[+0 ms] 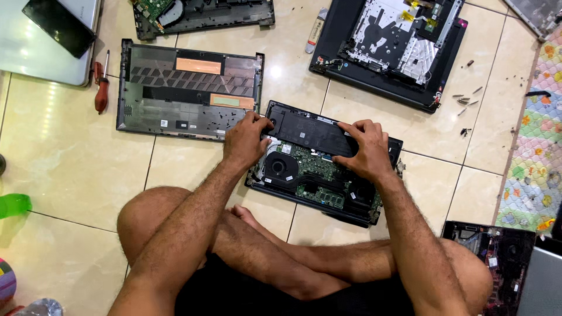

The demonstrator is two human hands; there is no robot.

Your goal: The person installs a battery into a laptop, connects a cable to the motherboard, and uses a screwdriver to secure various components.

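While both sets of fingers are curled down on the long black battery (309, 133), I read my left hand (246, 142) as gripping its left end, fingertips hooked over the top corner, and my right hand (364, 151) as spread wide over its right end, thumb along the lower edge. Neither hand is closed into a fist; each is half bent and pressing or pulling on the pack, though I cannot tell whether it has lifted from its seat. The battery lies under the fingers in the upper half of the opened laptop (323, 169), and just below the fingertips, toward me, sit the fan (277, 168) and the green board (313, 175). Just beyond the left fingers lies the removed bottom cover (187, 88), inside up, so I judge the opening done and the battery work in hand, with the board apparently in place. Farther out from the left are a red-handled screwdriver (102, 88), and past the right fingers another stripped laptop (389, 50) and loose screws (466, 99) on the tiled floor (76, 164).
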